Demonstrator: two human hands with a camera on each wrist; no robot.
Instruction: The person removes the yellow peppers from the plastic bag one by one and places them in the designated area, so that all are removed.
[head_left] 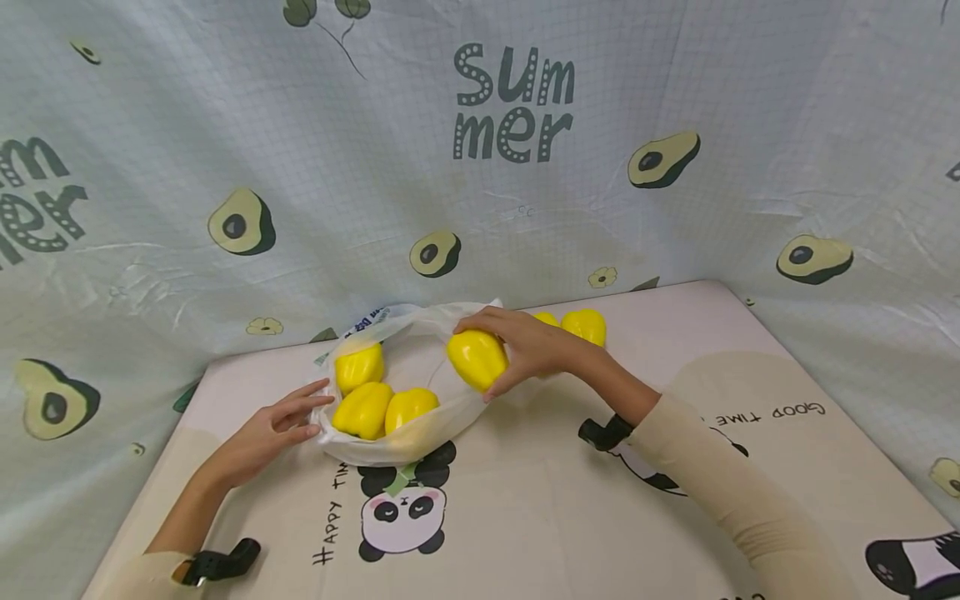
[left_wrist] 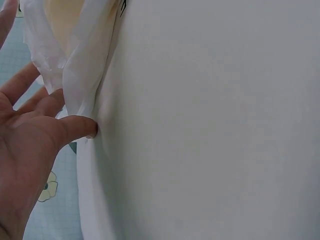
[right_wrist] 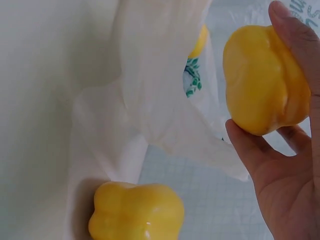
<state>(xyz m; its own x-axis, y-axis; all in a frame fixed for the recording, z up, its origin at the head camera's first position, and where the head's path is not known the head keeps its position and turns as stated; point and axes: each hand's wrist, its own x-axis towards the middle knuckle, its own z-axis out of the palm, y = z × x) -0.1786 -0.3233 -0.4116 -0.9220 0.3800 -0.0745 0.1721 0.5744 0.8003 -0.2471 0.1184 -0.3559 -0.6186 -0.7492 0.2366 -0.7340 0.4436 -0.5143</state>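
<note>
My right hand (head_left: 536, 343) holds a yellow bell pepper (head_left: 476, 358) between thumb and fingers, at the right side of the mouth of a white plastic bag (head_left: 375, 452). Inside the bag lie three more yellow bell peppers (head_left: 363, 410), bunched at its left side. My left hand (head_left: 264, 435) touches the bag's left edge with spread fingers. In the left wrist view its thumb (left_wrist: 77, 127) rests against the bag's lower corner. The right wrist view shows the held pepper (right_wrist: 262, 80) beside the bag's rim (right_wrist: 165, 65).
Partly behind the right hand, yellow peppers (head_left: 585, 327) stand on the table to the right of the bag. A pale cloth with panda prints (head_left: 403, 521) covers the table (head_left: 540, 508). An avocado-patterned curtain (head_left: 525, 225) hangs along the back and sides.
</note>
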